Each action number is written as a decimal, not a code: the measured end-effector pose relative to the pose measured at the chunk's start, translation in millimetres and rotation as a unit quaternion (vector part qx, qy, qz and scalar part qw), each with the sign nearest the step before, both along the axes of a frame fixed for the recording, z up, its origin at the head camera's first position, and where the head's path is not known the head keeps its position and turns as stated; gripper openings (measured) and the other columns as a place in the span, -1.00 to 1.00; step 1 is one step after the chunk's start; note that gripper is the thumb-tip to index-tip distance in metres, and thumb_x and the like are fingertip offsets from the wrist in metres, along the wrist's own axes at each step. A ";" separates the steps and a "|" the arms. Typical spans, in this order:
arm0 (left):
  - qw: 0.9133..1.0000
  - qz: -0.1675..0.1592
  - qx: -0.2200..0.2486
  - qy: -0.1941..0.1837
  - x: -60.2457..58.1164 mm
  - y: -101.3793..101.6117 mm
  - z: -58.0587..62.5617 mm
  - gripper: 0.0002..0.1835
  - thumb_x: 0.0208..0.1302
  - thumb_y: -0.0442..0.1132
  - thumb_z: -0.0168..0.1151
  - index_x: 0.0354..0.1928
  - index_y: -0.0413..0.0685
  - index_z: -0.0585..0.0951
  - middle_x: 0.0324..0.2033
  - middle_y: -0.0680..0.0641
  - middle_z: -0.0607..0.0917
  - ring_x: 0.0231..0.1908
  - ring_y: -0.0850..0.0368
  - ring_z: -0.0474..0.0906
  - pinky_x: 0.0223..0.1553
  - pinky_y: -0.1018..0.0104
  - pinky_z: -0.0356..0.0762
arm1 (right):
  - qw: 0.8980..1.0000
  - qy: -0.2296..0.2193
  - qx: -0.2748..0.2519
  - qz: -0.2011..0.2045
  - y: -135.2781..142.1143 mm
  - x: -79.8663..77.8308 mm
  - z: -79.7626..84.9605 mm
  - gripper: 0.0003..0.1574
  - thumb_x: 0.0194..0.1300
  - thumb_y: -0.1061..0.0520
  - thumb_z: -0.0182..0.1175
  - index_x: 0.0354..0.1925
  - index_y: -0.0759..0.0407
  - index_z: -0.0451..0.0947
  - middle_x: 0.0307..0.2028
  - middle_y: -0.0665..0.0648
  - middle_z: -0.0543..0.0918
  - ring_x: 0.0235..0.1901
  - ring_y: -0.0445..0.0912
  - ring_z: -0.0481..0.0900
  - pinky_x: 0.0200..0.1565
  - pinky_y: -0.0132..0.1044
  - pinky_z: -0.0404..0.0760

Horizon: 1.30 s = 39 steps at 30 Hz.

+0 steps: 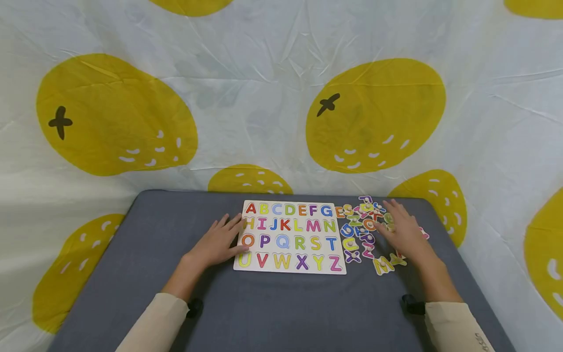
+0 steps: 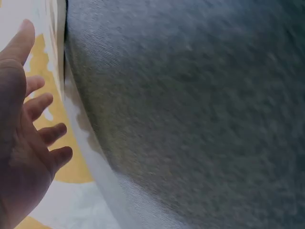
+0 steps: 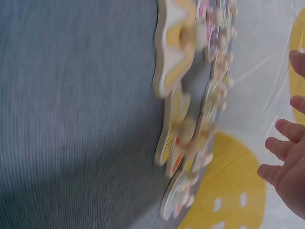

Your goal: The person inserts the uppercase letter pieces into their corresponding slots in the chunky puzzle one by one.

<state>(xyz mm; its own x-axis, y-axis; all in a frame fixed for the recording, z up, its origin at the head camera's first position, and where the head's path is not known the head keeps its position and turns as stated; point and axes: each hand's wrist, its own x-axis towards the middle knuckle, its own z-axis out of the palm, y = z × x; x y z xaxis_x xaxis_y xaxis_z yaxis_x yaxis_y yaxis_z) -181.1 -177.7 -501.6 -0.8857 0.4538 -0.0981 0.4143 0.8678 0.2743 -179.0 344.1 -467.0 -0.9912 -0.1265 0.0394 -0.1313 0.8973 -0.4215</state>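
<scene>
A white alphabet puzzle board [image 1: 290, 272] with rows of coloured letters lies on the table. My left hand [image 1: 213, 246] is at the board's left edge, fingers spread, covering parts of the letters there. To the right of the board is a loose cluster of knobbed letter pieces, among them an X piece [image 1: 352, 256] and a U piece [image 1: 350, 244]. Over the right part of this cluster is my right hand [image 1: 405, 234], its fingers extended and holding nothing; some pieces are hidden beneath it. Nearer me lie a yellow M piece [image 1: 381, 267] and a Y piece [image 1: 398, 260].
A dark grey cloth covers the table [image 1: 281, 313]. Behind it hangs a white curtain [image 1: 250, 112] printed with large yellow fruit shapes. Several pieces overlap in the pile, their knobs pointing up. Black bands are visible at both wrists.
</scene>
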 end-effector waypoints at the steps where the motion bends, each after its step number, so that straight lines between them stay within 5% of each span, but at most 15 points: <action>1: 1.000 -0.003 0.003 -0.002 -0.2 -0.8 -0.8 -0.07 0.38 0.29 0.25 0.62 0.01 0.20 0.61 -0.13 0.17 0.58 -0.39 0.01 0.50 -0.40 0.04 | 1.000 -0.002 -0.006 -0.003 5.6 -0.7 -0.2 0.05 0.49 -0.17 0.22 0.61 0.31 0.00 0.57 0.53 -0.02 0.52 0.54 -0.07 0.38 0.61 -0.15; 9: 0.999 -0.017 0.039 -0.030 0.3 -8.9 -4.3 -0.13 0.40 0.18 0.29 0.60 0.00 0.25 0.60 -0.09 0.23 0.57 -0.42 0.01 0.48 -0.44 0.02 | 1.000 0.008 0.012 -0.020 47.0 -14.0 -5.2 -0.02 0.47 -0.04 0.27 0.57 0.38 0.07 0.49 0.57 0.15 0.39 0.56 0.16 0.28 0.57 0.16; 19: 0.998 -0.025 0.052 -0.022 4.6 -16.4 -6.4 -0.14 0.37 0.12 0.35 0.59 0.00 0.27 0.58 -0.08 0.26 0.57 -0.38 0.05 0.45 -0.45 0.09 | 0.999 0.006 0.013 -0.050 71.6 -35.9 -15.4 -0.17 0.44 0.04 0.30 0.44 0.49 0.26 0.21 0.59 0.39 0.12 0.45 0.50 0.14 0.42 0.44; 30: 0.998 -0.039 0.046 0.005 3.3 -26.5 -9.4 -0.12 0.33 0.16 0.37 0.59 0.04 0.29 0.57 -0.03 0.29 0.55 -0.37 0.11 0.46 -0.37 0.17 | 0.997 -0.038 0.007 -0.060 85.6 -55.0 -30.3 -0.33 0.49 0.06 0.22 0.31 0.52 0.38 0.06 0.52 0.55 0.01 0.34 0.53 0.12 0.33 0.49; 39: 0.997 -0.065 0.018 0.030 -2.3 -26.6 -12.0 -0.10 0.31 0.26 0.32 0.59 0.08 0.30 0.58 0.00 0.28 0.51 -0.38 0.20 0.38 -0.39 0.29 | 0.991 -0.098 -0.006 -0.090 92.2 -59.7 -33.3 -0.38 0.56 -0.02 0.14 0.30 0.44 0.40 -0.02 0.46 0.59 -0.46 -0.01 0.59 -0.46 -0.13 0.67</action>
